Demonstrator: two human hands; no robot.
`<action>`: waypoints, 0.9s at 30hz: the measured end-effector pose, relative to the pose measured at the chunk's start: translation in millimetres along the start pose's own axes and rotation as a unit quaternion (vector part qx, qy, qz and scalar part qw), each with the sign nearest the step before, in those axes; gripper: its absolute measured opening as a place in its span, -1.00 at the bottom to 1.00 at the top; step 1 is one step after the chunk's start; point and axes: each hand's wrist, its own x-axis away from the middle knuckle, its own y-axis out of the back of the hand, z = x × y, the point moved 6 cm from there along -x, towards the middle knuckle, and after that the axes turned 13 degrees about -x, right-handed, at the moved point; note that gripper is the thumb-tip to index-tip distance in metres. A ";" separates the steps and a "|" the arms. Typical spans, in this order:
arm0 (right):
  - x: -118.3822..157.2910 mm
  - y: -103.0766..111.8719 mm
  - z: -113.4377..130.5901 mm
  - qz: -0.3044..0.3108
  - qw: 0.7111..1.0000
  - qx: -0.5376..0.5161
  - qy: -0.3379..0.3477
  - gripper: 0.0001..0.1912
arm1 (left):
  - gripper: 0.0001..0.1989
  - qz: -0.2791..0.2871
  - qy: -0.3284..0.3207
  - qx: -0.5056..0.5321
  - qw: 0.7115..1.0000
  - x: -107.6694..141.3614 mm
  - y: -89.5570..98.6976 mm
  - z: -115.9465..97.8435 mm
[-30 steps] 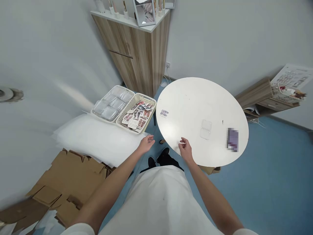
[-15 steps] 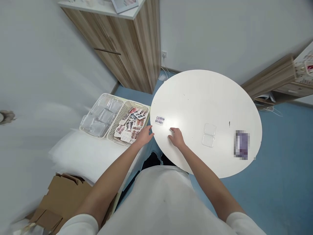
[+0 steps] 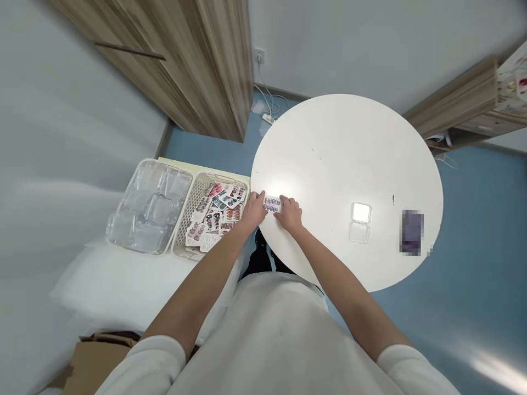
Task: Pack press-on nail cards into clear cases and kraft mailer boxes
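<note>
A small card with two rows of purple nail-shaped pieces (image 3: 272, 204) is at the left part of the round white table (image 3: 341, 137). My left hand (image 3: 254, 209) grips its left edge, and my right hand (image 3: 290, 213) grips its right edge, fingers closed on both sides. Further right on the table lies an open clear plastic case (image 3: 359, 232), apart from both hands. Left of the table, a cream mesh basket (image 3: 179, 241) holds many similar cards (image 3: 213, 220).
Beside the card basket stands another basket filled with clear plastic cases (image 3: 154, 208). A pixelated purple item (image 3: 412, 232) lies near the table's right edge. A wooden cabinet (image 3: 197, 66) rises behind, and white wrapping (image 3: 132, 285) lies at the left.
Both hands have closed in on the card from either side and now hold it. The view has shifted, with the baskets appearing larger and the cabinet higher in the picture.
</note>
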 end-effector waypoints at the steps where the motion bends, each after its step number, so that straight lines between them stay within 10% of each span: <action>1: 0.0 -0.3 0.0 -0.003 1.000 0.006 -0.005 -0.40 | -0.34 -0.001 -0.007 0.001 1.000 -1.6 -1.9 -0.9; 18: 24.5 6.2 -10.2 -0.027 0.980 -0.177 0.086 -0.39 | -0.37 -0.098 -0.051 0.108 0.988 27.5 -13.3 -15.8; 27: 94.3 84.9 -117.7 -0.039 0.964 -0.230 0.128 -0.34 | -0.38 -0.073 -0.151 0.109 0.980 53.1 -34.2 -143.7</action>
